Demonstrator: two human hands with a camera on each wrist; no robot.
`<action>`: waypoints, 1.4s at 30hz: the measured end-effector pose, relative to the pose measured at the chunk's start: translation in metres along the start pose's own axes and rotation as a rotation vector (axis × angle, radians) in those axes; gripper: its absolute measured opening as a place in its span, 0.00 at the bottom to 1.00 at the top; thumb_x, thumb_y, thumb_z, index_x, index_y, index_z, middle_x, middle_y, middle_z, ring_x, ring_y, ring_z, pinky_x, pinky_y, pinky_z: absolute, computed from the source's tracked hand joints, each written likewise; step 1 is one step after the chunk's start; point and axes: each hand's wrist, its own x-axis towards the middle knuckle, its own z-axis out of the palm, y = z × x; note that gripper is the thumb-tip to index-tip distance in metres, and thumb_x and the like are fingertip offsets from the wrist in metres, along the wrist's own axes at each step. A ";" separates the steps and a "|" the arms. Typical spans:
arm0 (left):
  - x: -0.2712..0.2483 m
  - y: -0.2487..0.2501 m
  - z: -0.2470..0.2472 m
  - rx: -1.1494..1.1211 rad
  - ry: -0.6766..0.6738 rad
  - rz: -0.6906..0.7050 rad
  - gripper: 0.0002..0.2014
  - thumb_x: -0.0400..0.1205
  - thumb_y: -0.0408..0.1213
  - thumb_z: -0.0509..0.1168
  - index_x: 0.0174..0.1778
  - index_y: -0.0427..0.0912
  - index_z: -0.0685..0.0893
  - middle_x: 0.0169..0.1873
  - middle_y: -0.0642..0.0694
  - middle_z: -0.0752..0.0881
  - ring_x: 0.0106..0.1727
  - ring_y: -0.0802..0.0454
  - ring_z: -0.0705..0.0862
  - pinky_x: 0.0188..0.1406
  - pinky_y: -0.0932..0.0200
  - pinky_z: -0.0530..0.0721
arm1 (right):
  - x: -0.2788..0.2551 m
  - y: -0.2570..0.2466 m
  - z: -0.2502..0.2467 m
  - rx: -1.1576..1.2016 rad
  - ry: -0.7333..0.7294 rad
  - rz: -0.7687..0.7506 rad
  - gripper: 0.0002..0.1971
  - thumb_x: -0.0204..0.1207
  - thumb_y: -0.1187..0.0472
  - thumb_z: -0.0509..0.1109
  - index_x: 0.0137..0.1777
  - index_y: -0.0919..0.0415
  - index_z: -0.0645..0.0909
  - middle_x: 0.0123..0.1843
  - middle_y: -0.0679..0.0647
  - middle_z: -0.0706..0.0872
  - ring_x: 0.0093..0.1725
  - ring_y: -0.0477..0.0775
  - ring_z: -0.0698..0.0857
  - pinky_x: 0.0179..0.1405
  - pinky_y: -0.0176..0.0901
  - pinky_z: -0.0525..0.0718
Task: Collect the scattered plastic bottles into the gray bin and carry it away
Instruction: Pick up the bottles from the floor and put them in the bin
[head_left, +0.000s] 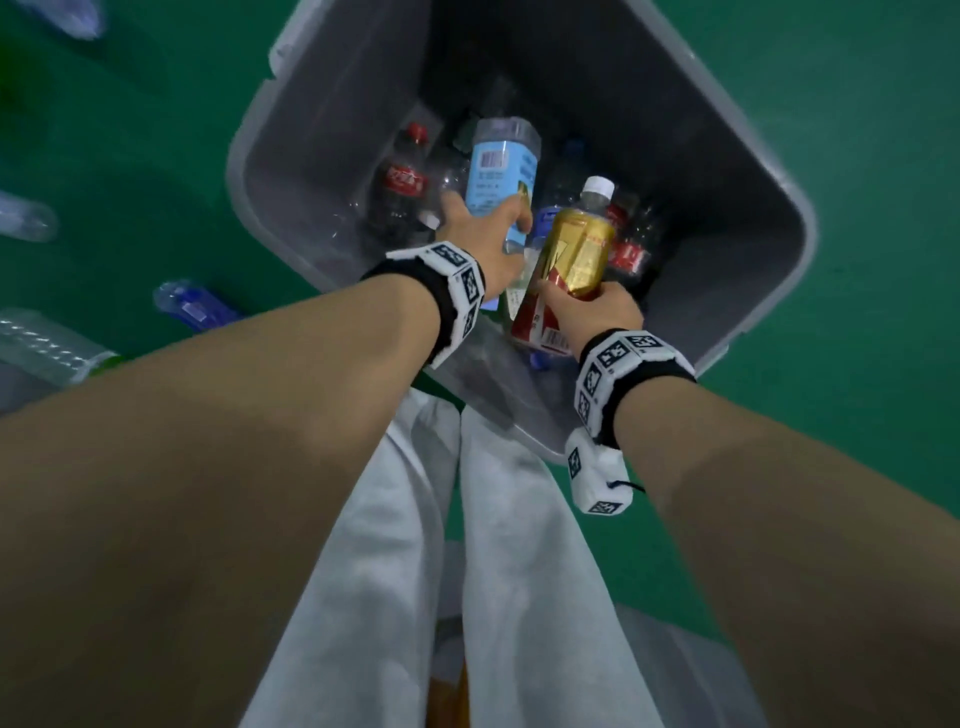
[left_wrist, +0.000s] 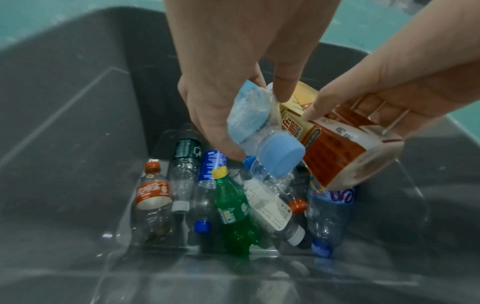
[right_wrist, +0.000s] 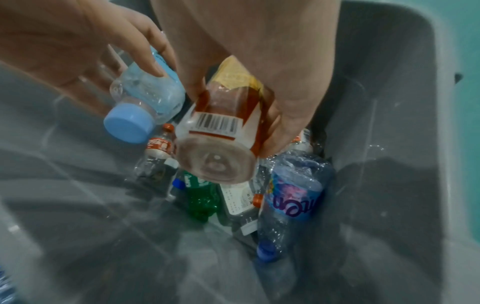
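The gray bin (head_left: 322, 130) stands on the green floor in front of me, and both my hands reach into its opening. My left hand (head_left: 485, 239) grips a clear bottle with a light blue label (head_left: 498, 176), blue cap (left_wrist: 283, 156) pointing down into the bin. My right hand (head_left: 592, 312) grips a gold and red labelled bottle (head_left: 576, 249), white cap away from me and base (right_wrist: 215, 164) toward my wrist. The two held bottles are side by side. Several bottles lie on the bin's bottom: a cola bottle (head_left: 402, 182), a green one (left_wrist: 233, 211), a crushed blue one (right_wrist: 293, 195).
Loose clear bottles lie on the green floor to the left of the bin: one (head_left: 26, 218), a blue-labelled one (head_left: 197, 306) and a ribbed one (head_left: 47, 348). My legs in white trousers (head_left: 395, 545) stand against the bin's near side.
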 end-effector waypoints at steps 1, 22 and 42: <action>0.008 0.003 0.009 0.022 -0.020 0.002 0.13 0.78 0.38 0.64 0.58 0.53 0.76 0.65 0.40 0.61 0.53 0.38 0.76 0.55 0.51 0.86 | 0.010 0.004 -0.001 0.006 0.019 0.024 0.30 0.67 0.39 0.75 0.63 0.59 0.81 0.57 0.55 0.88 0.55 0.57 0.87 0.53 0.46 0.84; 0.083 -0.007 0.096 0.261 -0.157 -0.114 0.18 0.79 0.38 0.59 0.64 0.56 0.72 0.67 0.34 0.64 0.58 0.32 0.74 0.65 0.44 0.77 | 0.091 0.021 0.035 -0.200 0.133 0.120 0.38 0.71 0.28 0.66 0.64 0.62 0.80 0.74 0.59 0.68 0.71 0.62 0.72 0.65 0.52 0.72; 0.006 -0.017 -0.001 -0.044 -0.058 -0.072 0.13 0.82 0.44 0.59 0.58 0.43 0.80 0.57 0.43 0.80 0.53 0.45 0.80 0.45 0.60 0.75 | -0.002 -0.032 0.040 -0.233 0.001 0.003 0.25 0.80 0.44 0.63 0.69 0.63 0.78 0.68 0.62 0.81 0.66 0.64 0.80 0.62 0.48 0.78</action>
